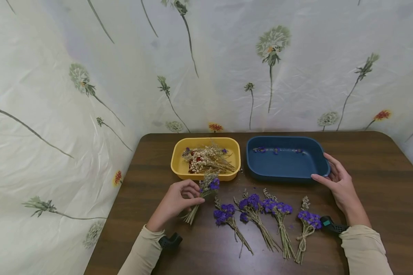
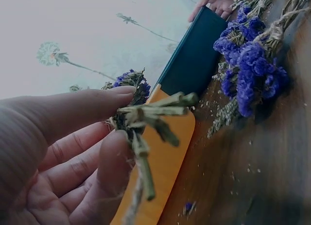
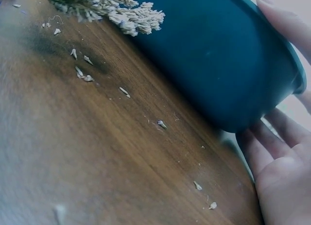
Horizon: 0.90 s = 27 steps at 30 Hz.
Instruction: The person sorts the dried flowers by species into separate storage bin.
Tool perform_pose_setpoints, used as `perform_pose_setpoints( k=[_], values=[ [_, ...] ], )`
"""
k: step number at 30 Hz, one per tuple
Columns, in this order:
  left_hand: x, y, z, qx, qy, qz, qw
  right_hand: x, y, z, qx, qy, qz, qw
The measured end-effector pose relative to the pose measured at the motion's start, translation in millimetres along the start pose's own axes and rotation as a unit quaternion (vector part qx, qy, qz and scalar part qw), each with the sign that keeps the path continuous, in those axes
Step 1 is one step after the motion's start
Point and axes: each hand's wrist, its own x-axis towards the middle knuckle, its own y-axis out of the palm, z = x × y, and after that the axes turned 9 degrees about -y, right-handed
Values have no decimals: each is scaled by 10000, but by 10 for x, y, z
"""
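My left hand (image 1: 177, 198) pinches a small bunch of dried purple flowers (image 1: 213, 184) between thumb and fingers, its heads overlapping the front rim of the yellow tray. In the left wrist view the cut stem ends (image 2: 167, 111) point towards the camera. At the blue tray (image 1: 282, 178), my right hand (image 1: 340, 187) grips the near right corner. The right wrist view has the thumb (image 3: 284, 21) at the rim and the fingers against the lower wall. Dried flowers with cream and dark red heads (image 1: 206, 158) lie inside the yellow tray (image 1: 201, 177).
Several twine-tied purple bunches (image 1: 252, 202) lie in a row before the blue tray, one with a bow (image 1: 304, 236) nearest my right wrist. A few loose purple blossoms (image 1: 276, 151) are inside the blue tray. Crumbs dot the brown table (image 1: 375, 168); a flower-printed sheet (image 1: 220, 76) hangs behind.
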Motion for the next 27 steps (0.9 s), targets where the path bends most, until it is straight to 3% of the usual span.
perform_pose_setpoints(
  k=[12,27],
  values=[
    [250,151,-208,122,239,378,9989,9,5,-6,-57,-10,-44,10000],
    [595,283,-500,123,505,571,9970,9,-1,-4,-27,22,-50,10000]
  ],
)
